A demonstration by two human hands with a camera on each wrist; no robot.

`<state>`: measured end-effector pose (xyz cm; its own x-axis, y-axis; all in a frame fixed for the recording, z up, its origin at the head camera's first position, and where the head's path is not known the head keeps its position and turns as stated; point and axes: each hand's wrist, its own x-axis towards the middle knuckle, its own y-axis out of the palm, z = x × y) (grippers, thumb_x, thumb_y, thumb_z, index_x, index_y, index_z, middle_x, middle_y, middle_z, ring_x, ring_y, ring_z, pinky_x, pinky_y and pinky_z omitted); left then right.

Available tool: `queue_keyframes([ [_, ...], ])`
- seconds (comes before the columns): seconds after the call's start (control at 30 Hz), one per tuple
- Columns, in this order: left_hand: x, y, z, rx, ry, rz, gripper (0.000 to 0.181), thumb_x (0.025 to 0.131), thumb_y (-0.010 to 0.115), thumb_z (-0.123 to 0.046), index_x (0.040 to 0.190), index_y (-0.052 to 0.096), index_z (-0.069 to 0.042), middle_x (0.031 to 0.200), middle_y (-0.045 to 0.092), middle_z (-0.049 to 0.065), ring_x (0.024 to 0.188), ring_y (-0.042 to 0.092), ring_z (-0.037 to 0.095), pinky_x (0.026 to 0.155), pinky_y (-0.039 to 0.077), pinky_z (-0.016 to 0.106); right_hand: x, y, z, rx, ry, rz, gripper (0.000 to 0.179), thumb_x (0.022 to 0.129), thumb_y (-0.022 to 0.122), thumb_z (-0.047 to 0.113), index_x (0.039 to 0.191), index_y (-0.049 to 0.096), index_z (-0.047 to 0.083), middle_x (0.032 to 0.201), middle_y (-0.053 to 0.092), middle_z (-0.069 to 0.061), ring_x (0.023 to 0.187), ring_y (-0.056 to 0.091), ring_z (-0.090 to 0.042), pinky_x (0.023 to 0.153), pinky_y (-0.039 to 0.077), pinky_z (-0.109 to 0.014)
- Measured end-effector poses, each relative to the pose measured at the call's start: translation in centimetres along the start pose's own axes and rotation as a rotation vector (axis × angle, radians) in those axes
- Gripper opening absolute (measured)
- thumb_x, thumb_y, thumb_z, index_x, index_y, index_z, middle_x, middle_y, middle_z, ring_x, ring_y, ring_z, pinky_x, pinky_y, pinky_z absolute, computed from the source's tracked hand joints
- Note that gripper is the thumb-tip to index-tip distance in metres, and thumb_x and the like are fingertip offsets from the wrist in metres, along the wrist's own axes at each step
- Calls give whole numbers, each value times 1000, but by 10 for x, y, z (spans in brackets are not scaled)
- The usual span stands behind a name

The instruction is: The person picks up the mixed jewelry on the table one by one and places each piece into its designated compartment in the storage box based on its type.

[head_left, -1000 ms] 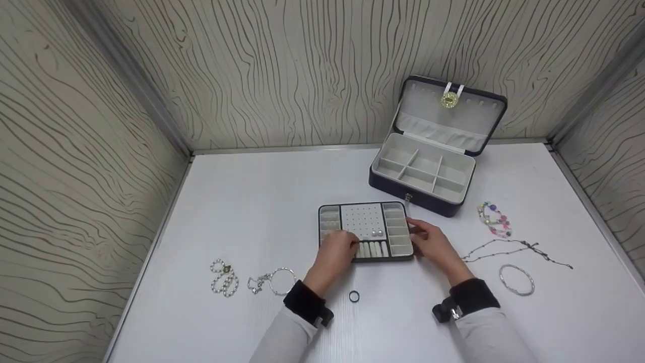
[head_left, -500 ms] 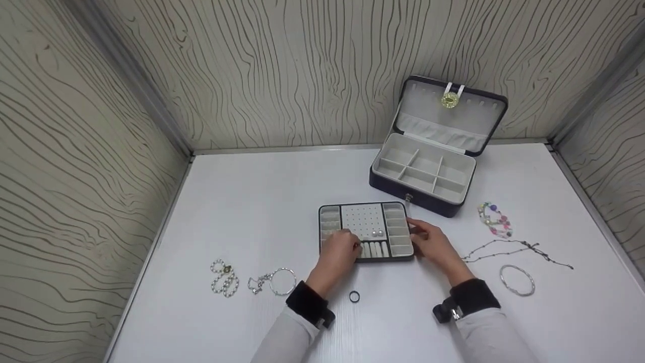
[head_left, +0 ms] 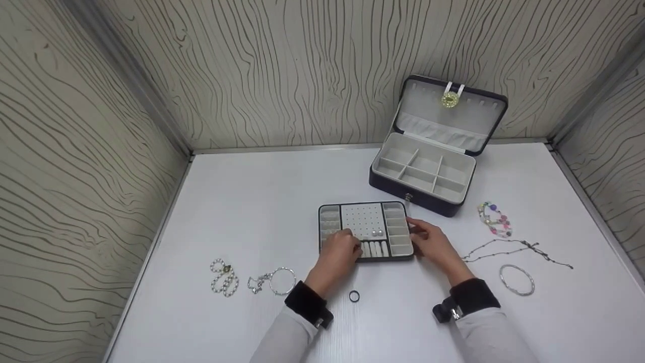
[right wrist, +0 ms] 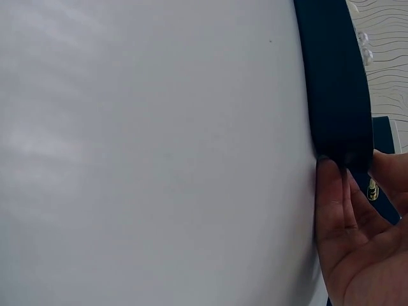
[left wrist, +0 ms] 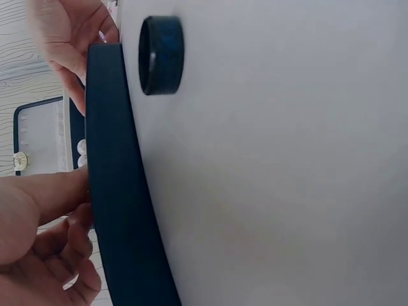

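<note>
A dark-edged jewelry tray [head_left: 363, 205] lies mid-table, with ring rolls [head_left: 376, 249], side compartments and a perforated earring panel [head_left: 362, 217]. Two pearl stud earrings [head_left: 377, 233] sit at that panel's lower right. My left hand [head_left: 338, 252] reaches over the tray's front left, its thumb and fingertips down at the ring rolls behind the front wall [left wrist: 121, 172]. Whatever those fingertips pinch is hidden, so I cannot tell what it is. My right hand [head_left: 432, 246] grips the tray's right end, thumb above and fingers against the side [right wrist: 344, 210]. A dark ring [head_left: 354, 296] stands just in front.
Behind at right stands an open jewelry box [head_left: 443, 205] with its lid up. Right of the tray lie a colourful bead bracelet [head_left: 495, 220], a thin necklace [head_left: 496, 252] and a bangle [head_left: 517, 280]. At left are a pearl bracelet [head_left: 224, 280], a silver chain [head_left: 257, 283] and another bangle [head_left: 282, 281].
My left hand has shifted very slightly to the right over the ring rolls. The right hand and the tray have stayed put.
</note>
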<state>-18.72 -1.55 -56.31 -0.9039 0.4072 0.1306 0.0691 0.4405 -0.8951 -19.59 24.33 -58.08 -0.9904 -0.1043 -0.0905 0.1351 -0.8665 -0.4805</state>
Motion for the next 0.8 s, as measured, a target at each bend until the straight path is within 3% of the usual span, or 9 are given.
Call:
queue_keyframes([
  [0.33,-1,-3,2,-25,23,45,16,87,69,-8,73,71,-13,75,55,-5,65,52,10,59,46,22,0,0,1,-5,18,-1,46,96,54,-2,141,47,-4,116,59,-27,99,61,-34,69,52,-30],
  [0.57,-2,-3,2,-19,25,81,28,83,66,-1,58,62,-15,70,50,-7,62,47,9,54,41,20,0,-1,2,-21,26,5,46,96,54,-1,141,47,-3,117,59,-27,101,61,-34,70,52,-31],
  [0.8,-3,-5,1,28,69,82,23,85,65,-3,67,72,-16,71,51,-7,64,49,10,57,42,23,0,-1,1,5,23,5,46,96,54,-2,141,47,-4,116,59,-27,102,60,-35,71,52,-31],
])
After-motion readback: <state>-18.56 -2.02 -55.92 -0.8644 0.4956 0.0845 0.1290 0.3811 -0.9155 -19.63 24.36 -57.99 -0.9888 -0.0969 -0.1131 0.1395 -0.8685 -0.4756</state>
